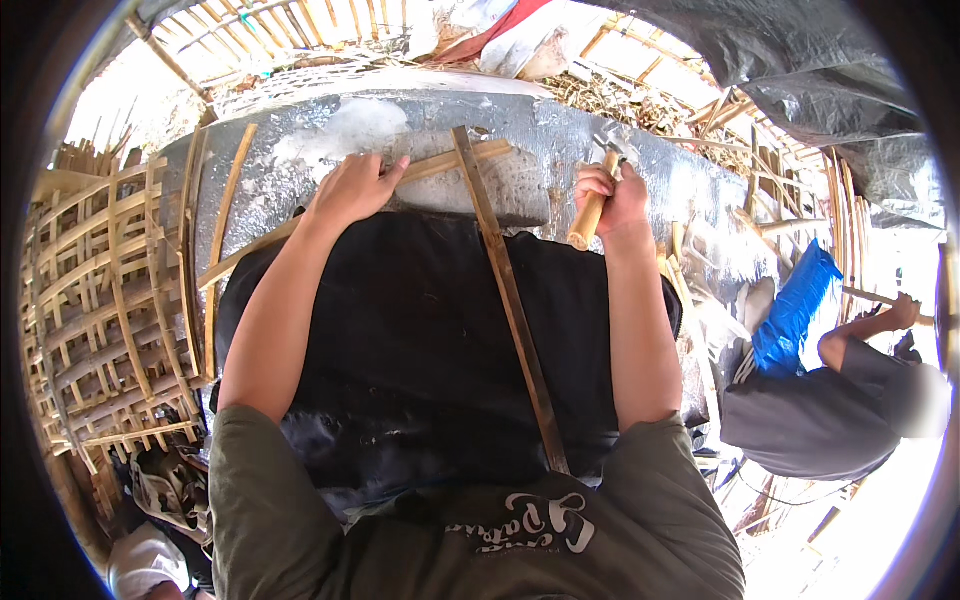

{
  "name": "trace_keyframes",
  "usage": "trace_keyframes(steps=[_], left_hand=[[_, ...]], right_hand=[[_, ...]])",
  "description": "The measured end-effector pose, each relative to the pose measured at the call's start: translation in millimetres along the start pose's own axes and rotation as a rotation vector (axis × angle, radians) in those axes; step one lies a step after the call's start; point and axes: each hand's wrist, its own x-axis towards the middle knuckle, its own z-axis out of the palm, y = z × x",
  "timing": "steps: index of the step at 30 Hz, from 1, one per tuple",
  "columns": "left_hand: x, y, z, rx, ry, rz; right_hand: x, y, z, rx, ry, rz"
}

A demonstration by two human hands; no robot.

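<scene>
My left hand [352, 190] is closed on a light bamboo strip [430, 166], which slants from the lower left up to the right. A second, darker bamboo strip [505, 272] crosses it near its right end and runs down toward my shirt, over the black cloth [420, 330] on my lap. My right hand [622, 200] grips a hammer by its wooden handle [591, 212], to the right of the crossing. The hammer's metal head [618, 142] points away from me, and the butt of the handle faces me. Both strips are apart from the hammer.
A grey, white-stained slab [265, 185] lies beyond my lap. On the left stands a woven bamboo lattice [90, 310], with a loose strip [230, 200] beside it. To the right sits another person [810, 410] by a blue plastic sheet [795, 310]. Bamboo scraps [625, 105] lie at the back.
</scene>
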Motion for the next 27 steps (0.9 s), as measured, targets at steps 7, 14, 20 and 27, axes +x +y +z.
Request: trace_keyframes(steps=[7,14,20,27], left_hand=[[1.2,8.8,6.4,0.035,0.147,-0.01],[-2.5,11.5,2.0,0.102,0.236,0.037],[-4.8,7.4,1.3,0.126,0.236,0.14],[-4.2,13.3,1.0,0.073,0.122,0.11]], right_hand=[[6.9,-10.8,1.2,0.035,0.028,-0.022],[6.1,-9.5,5.1,-0.116,-0.023,0.108],[1.0,-3.1,9.5,-0.207,-0.049,0.171],[2.4,-4.4,11.5,-0.181,-0.017,0.156]])
